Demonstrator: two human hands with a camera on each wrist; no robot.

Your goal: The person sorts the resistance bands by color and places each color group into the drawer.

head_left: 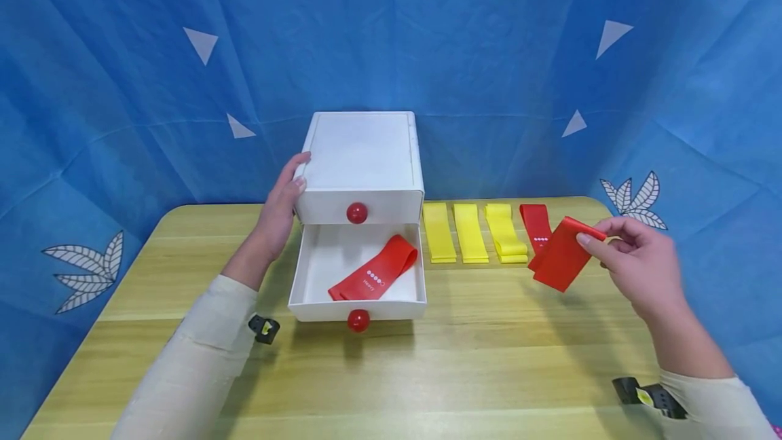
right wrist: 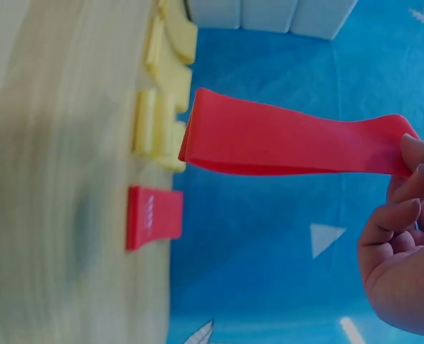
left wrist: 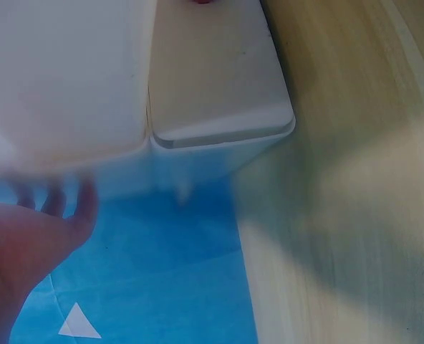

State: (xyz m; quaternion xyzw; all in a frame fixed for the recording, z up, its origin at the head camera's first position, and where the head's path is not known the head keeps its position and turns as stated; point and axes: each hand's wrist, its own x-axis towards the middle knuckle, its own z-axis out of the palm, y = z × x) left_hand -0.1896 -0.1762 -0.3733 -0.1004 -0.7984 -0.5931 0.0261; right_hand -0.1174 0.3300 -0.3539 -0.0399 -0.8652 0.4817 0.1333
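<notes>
Between the thumb and fingers of my right hand (head_left: 647, 263) hangs a folded red resistance band (head_left: 563, 257), lifted above the table on the right. The right wrist view shows the band (right wrist: 291, 140) stretched out flat, pinched at one end. My left hand (head_left: 277, 212) rests against the left side of a white two-drawer box (head_left: 366, 151), its fingertips at the top edge. The lower drawer (head_left: 314, 257) is pulled out, and another red band (head_left: 375, 273) marked "Heavy" lies inside it. The upper drawer is closed.
Right of the box, three folded yellow bands (head_left: 470, 233) lie in a row, followed by one red band (head_left: 535, 223) partly hidden behind the held one. Red round knobs (head_left: 358, 320) stick out from the drawer fronts. A blue curtain (head_left: 489, 73) hangs behind the wooden table (head_left: 489, 372).
</notes>
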